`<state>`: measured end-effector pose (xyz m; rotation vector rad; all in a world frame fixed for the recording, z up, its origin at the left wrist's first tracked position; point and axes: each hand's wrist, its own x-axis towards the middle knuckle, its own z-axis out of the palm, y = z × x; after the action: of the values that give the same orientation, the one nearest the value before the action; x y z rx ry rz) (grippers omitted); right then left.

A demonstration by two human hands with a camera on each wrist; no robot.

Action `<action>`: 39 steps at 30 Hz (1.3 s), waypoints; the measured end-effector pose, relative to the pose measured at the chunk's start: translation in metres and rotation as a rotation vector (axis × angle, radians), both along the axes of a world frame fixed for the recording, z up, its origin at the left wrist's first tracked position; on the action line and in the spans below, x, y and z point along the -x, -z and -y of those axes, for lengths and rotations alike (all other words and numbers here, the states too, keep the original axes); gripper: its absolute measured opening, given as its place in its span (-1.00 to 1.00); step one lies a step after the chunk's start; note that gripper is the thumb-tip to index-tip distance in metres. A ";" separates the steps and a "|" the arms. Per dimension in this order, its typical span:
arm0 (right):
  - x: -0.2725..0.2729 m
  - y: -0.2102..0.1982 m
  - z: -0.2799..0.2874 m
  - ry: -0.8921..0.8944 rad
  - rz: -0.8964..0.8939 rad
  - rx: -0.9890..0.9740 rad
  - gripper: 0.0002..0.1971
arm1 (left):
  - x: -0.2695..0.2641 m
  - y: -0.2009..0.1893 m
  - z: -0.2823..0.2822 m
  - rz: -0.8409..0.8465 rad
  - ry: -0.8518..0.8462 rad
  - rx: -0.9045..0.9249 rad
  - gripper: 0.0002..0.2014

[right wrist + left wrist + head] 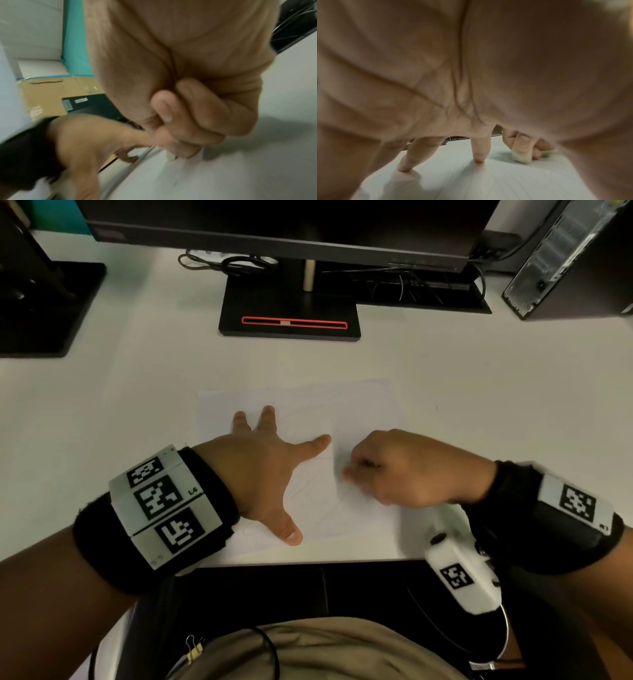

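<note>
**Eraser on the sheet, left hand pinning the paper**

Nearest the person, the white desk (137, 392) ends in a straight front edge, and the near border of the sheet of paper (363, 409) lies just behind that edge, almost flush with it. The sheet sits slightly askew, its far right corner turned away, with faint pencil lines across it.

The left hand (263, 470) lies palm down on the left half of the sheet. Its fingers (478, 152) are spread and straight, tips pressing the paper, and the thumb points back toward the desk's front edge. It grasps nothing.

Just to its right, the right hand (404, 470) is bunched, knuckles up, with thumb and fingertips pinching a small whitish eraser (522, 157). The eraser's lower end touches the paper close to the left index finger, near the middle of the sheet. Only a narrow gap separates the two hands.

Beyond the sheet's far border comes a broad band of bare desk, wider to the left and right. Farther back stands the black monitor stand (291, 316), with loose cables (239, 265) behind it. A second stand (44, 309) sits at the far left and a computer tower (575, 261) at the far right.
</note>
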<state>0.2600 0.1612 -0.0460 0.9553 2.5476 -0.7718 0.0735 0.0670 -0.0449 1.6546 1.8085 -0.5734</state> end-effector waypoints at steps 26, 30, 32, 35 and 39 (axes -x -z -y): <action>-0.005 -0.002 -0.012 -0.072 0.052 0.013 -0.53 | -0.001 0.000 0.000 0.010 -0.004 0.001 0.32; -0.010 -0.003 -0.025 0.012 0.034 -0.045 -0.55 | 0.000 -0.001 0.000 0.014 -0.008 0.002 0.31; -0.010 -0.002 -0.017 -0.067 0.054 -0.019 -0.56 | 0.001 -0.002 0.001 0.014 -0.010 0.008 0.32; -0.015 -0.002 -0.020 -0.064 0.072 0.031 -0.54 | 0.000 -0.001 0.001 0.012 -0.006 0.011 0.31; -0.015 -0.003 -0.023 -0.023 0.036 -0.029 -0.56 | 0.000 -0.002 0.000 0.006 -0.007 0.010 0.31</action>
<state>0.2752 0.1837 -0.0434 0.9389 2.5407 -0.7070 0.0738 0.0668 -0.0425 1.6412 1.8035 -0.5726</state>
